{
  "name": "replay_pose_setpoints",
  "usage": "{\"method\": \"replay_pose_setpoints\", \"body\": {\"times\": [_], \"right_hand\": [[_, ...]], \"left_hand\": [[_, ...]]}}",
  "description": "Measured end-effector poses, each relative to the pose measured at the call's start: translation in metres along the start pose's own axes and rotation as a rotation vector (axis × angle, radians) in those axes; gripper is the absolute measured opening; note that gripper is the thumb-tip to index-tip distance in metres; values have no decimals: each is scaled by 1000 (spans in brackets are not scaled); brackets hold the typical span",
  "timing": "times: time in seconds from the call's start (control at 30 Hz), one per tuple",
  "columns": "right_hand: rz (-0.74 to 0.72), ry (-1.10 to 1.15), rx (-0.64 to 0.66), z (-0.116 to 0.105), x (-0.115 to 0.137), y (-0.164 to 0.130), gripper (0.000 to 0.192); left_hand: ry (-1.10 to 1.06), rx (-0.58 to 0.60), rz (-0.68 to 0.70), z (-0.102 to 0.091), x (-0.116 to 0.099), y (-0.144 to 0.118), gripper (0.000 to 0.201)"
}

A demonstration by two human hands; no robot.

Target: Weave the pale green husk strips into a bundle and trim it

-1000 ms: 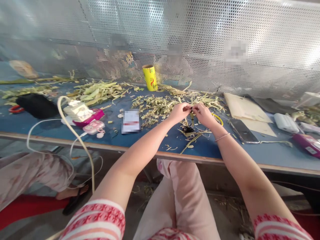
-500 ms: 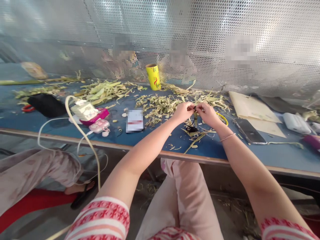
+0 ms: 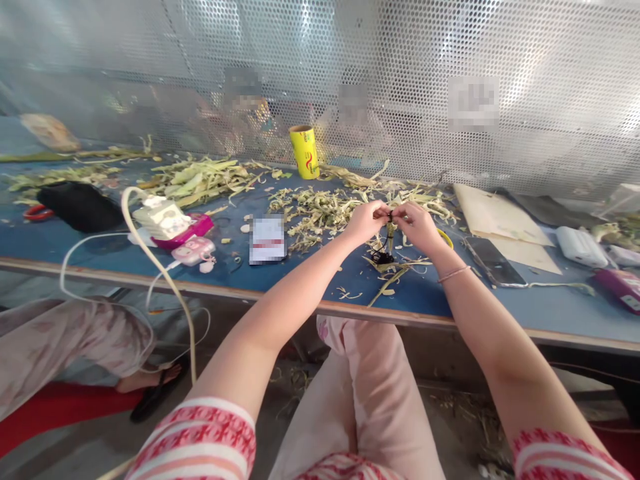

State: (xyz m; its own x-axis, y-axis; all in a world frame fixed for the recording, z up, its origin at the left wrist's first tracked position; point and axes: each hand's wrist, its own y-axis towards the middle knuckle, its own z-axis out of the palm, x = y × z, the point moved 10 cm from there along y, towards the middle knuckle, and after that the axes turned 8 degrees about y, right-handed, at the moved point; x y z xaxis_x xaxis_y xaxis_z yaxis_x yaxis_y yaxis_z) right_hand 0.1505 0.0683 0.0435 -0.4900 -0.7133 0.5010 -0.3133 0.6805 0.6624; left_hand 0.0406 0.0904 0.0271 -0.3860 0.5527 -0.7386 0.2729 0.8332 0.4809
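Note:
My left hand [image 3: 369, 221] and my right hand [image 3: 416, 225] meet above the table, fingertips almost touching. Both are closed in a pinch on a thin black cord [image 3: 391, 218], which seems to wrap the top of a pale plant-fibre piece [image 3: 391, 234] hanging between them; its exact shape is hard to make out. Below, on the tabletop, sits a small tangle of black cord [image 3: 383, 258]. Strips of dry plant material [image 3: 387, 283] lie around it. Behind my right wrist shows part of a yellow ring-like thing [image 3: 445, 239].
The blue table [image 3: 300, 283] bears heaps of plant scraps [image 3: 320, 210], a yellow tube [image 3: 305, 153] and a power strip [image 3: 183, 230] with cables. Right are a phone [image 3: 495, 261], brown card [image 3: 495, 210] and a white case [image 3: 580, 247]. A perforated metal panel [image 3: 400, 40] stands behind. Another person's leg [image 3: 85, 350] is left.
The view has shifted slightly, so things at the sides sit a little further left. Both hands keep their pinch on the cord, with only a slight finger shift.

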Motion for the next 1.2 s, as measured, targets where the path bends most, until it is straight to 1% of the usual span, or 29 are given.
{"method": "replay_pose_setpoints", "body": {"times": [0.2,0.33,0.57,0.73,0.83,0.93,1.07,1.2], "right_hand": [[-32,12,31,4,3,0,10],[-34,-22,44,7,3,-1,10],[-63,-83,29,9,4,-1,12],[-88,-125,61,12,7,-1,11],[-95,-149,72,13,8,-1,7],[-101,-168,83,16,9,-2,6],[-95,-174,90,21,10,-3,7],[-82,-147,76,20,11,-4,8]], "left_hand": [[14,-18,-2,-3,3,0,11],[38,-25,4,-3,6,1,11],[80,-30,0,-2,12,1,10],[40,-33,10,-2,9,0,12],[-5,-23,-8,0,10,-1,14],[-44,3,-28,3,12,-1,8],[-26,13,-25,5,11,-2,16],[-33,-4,-34,3,10,-2,11]]}}
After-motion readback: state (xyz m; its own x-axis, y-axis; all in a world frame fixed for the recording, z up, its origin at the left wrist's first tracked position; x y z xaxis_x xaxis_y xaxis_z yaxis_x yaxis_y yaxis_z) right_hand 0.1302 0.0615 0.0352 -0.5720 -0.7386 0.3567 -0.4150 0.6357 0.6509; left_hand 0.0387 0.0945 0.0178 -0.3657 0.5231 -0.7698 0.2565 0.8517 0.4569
